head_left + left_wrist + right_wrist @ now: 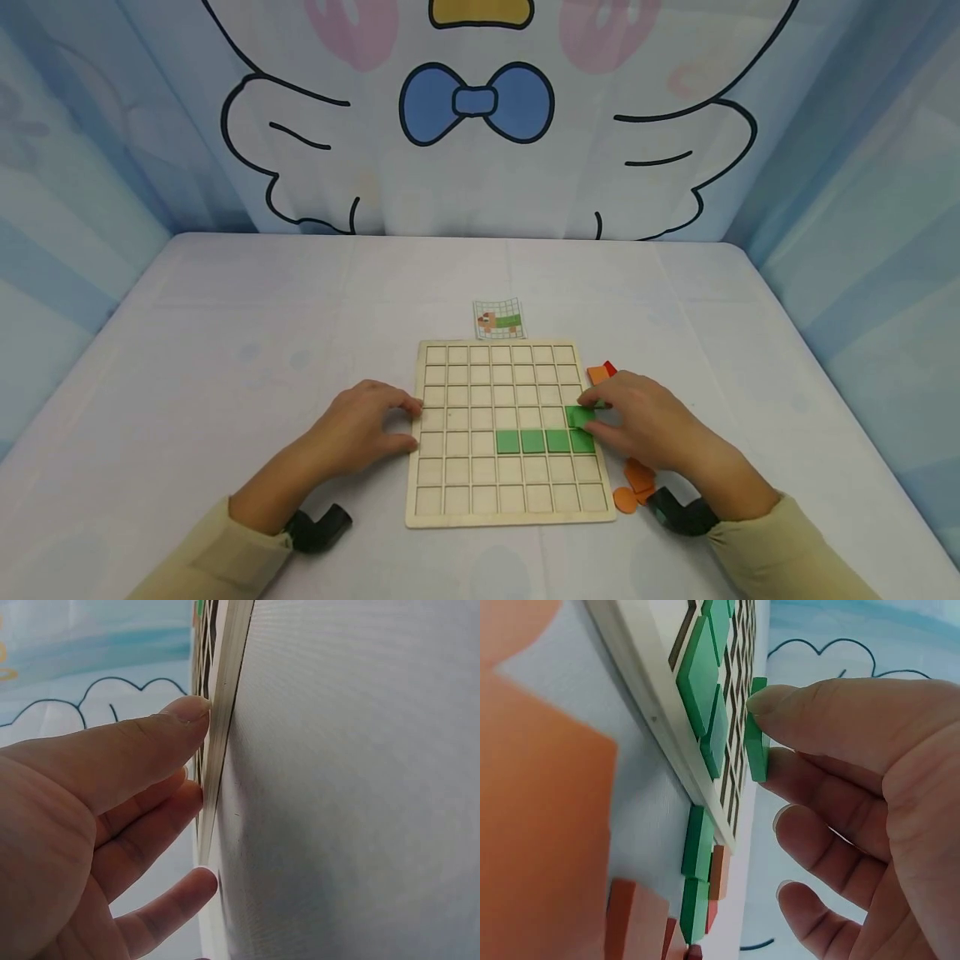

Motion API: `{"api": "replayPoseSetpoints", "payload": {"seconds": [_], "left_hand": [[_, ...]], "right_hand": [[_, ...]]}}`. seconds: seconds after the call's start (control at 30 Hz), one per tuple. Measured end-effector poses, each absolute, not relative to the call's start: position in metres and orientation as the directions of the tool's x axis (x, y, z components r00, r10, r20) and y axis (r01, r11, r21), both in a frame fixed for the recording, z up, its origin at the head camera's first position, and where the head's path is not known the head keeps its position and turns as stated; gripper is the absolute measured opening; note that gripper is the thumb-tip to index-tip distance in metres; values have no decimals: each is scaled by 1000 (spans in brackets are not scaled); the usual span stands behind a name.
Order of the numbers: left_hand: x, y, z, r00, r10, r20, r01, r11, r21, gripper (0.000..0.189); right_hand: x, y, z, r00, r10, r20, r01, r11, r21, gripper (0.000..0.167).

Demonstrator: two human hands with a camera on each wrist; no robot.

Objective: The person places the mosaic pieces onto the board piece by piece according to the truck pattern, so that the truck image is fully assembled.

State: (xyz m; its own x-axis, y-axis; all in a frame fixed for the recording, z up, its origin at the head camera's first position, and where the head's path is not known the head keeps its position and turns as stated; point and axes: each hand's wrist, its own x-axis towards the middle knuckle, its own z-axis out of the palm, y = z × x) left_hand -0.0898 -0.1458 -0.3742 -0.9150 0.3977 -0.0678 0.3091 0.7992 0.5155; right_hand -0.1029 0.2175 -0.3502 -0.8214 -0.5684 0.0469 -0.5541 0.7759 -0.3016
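Note:
A wooden grid board (457, 475) lies flat on the table. Four squares in one row hold green square tiles (532, 442), and another green tile (716, 735) sits beside the row's right end. My right hand (645, 417) is over the board's right edge and pinches a green square tile (756, 739) between thumb and index finger, raised off the board. On the other side, my left hand (363, 425) rests its thumb and fingertips against the board's left edge, with the fingers (150, 825) loosely bent.
A small picture card (498, 319) showing a gridded animal pattern lies beyond the board. Right of the board are orange pieces (640, 477), a red piece (610, 367) and loose green tiles (697, 844). Curtains (480, 183) hang behind the white table (225, 333).

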Motion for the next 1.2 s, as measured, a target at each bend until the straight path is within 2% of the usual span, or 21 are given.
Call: {"api": "replayPoseSetpoints", "payload": {"seconds": [0.4, 0.7, 1.2], "left_hand": [[-90, -146, -373, -913, 404, -63, 314, 792, 523, 26], [-90, -147, -373, -911, 409, -60, 318, 787, 529, 25], [-89, -147, -371, -910, 409, -64, 320, 793, 518, 25]], "right_hand": [[-115, 202, -356, -786, -616, 48, -599, 741, -302, 17], [-117, 192, -360, -793, -609, 13, -580, 749, -319, 17], [-115, 188, -361, -808, -588, 35, -570, 766, -296, 19]]}}
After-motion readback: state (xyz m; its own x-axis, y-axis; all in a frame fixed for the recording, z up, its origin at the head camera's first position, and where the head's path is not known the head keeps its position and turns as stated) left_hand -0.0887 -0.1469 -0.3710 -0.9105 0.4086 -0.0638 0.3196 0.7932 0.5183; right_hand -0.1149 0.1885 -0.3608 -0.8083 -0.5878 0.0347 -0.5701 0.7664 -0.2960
